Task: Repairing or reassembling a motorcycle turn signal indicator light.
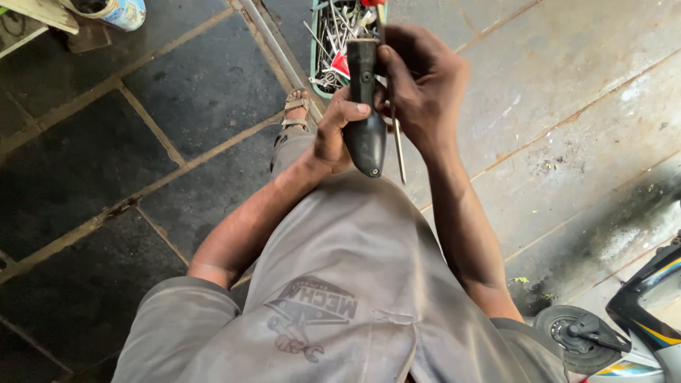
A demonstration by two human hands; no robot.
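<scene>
Left hand (333,135) wraps its grip around a black handlebar-type grip piece (365,106), thumb across its front, held upright over the lap. Right hand (418,85) pinches the top end of the piece, with a thin metal rod (399,149) hanging below its fingers. Green tool tray (330,42) on the stone floor (177,106) just beyond, scooter wheel (574,337) bottom right.

Both hands hold a black moulded handle part (364,106) upright at twelve o'clock: the left hand (335,131) grips its side, the right hand (420,81) pinches its top and a thin metal rod (399,145). Beyond sits a green tool tray (316,42).
</scene>
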